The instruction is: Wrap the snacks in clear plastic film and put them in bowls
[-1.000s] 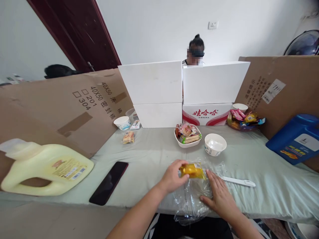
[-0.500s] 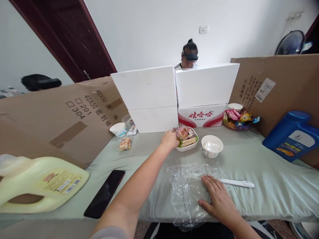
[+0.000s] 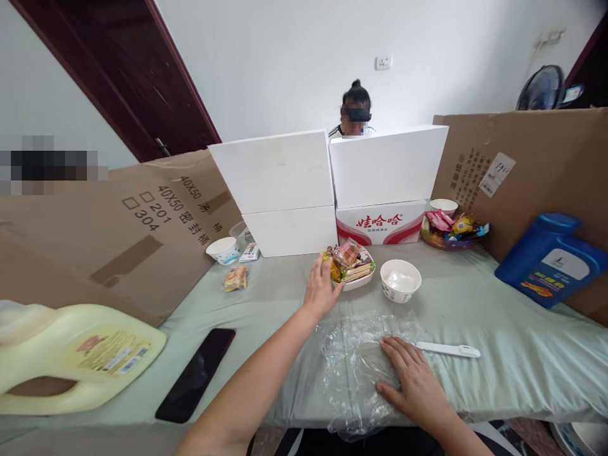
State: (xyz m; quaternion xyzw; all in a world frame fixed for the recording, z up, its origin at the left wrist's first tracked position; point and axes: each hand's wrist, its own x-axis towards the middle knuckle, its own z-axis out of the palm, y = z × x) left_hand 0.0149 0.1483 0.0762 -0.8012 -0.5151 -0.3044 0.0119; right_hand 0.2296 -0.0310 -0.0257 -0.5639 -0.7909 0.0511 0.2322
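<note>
My left hand is at the left side of a white bowl filled with wrapped snacks and biscuits. Its fingers are apart, and the fingertips meet the bowl's left edge. Flat on a crumpled sheet of clear plastic rests my right hand, fingers spread, near the table's front edge. A white plastic strip, perhaps a knife or handle, lies just right of that hand. Behind it stands a paper bowl with clear plastic inside.
White boxes stand across the back, a person beyond them. Cardboard walls flank the table. On the left are a yellow jug, a phone and a wrapped snack; on the right, a blue bottle and a snack basket.
My left hand has opened from a closed grip at the snack bowl's left side, its fingers now spread and drawn slightly back. The right hand stays flat on the plastic. The view has shifted slightly.
</note>
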